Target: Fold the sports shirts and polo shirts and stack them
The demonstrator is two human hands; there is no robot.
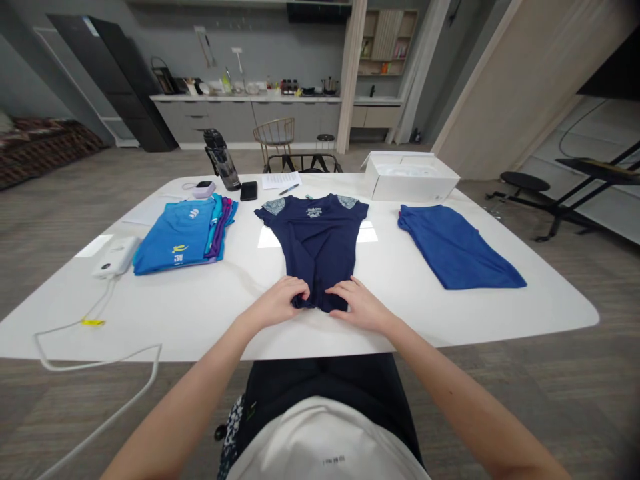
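A navy T-shirt (320, 240) with patterned shoulder sleeves and a pale chest print lies on the white table in front of me, neck end away from me. Its lower part looks creased and drawn in. My left hand (277, 301) has its fingers curled on the left corner of the hem, pinching the cloth. At the right of the hem, my right hand (361, 305) rests with fingers stretched out and the thumb apart, touching the fabric. Left of the shirt sits a stack of folded blue and purple clothes (180, 230); to the right lies a folded blue garment (457, 247).
On the white table (240, 327) stand a white box (413, 180), a dark water bottle (223, 160) and a white power strip (116, 257) whose cord hangs over the near edge. A black wallet-like item (249, 191), a pen (289, 189) and paper lie at the back.
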